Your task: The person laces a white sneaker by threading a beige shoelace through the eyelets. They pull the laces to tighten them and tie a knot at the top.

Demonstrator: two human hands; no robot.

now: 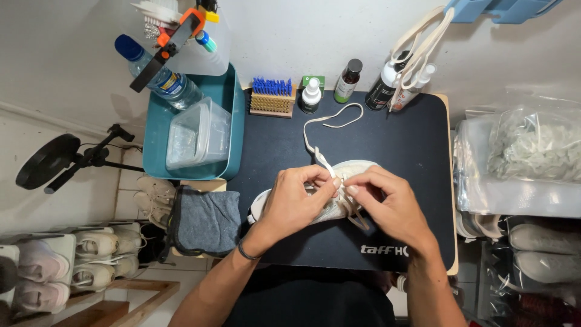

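Here: pale low fabric sneaker (357,168) lies crosswise under both hands; left hand (296,203), right hand (387,203) pinch flat cream shoelace (324,158), trailing away across bench (411,139).

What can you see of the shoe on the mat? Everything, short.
The shoe is a pale, whitish sneaker lying across the dark mat, mostly hidden under both hands. Its upper looks like soft fabric, with a white sole edge showing at the left end. A flat cream lace runs from its eyelet area up the mat and loops near the bottles. The left hand and right hand rest on it, fingertips pinching the lace at the middle.
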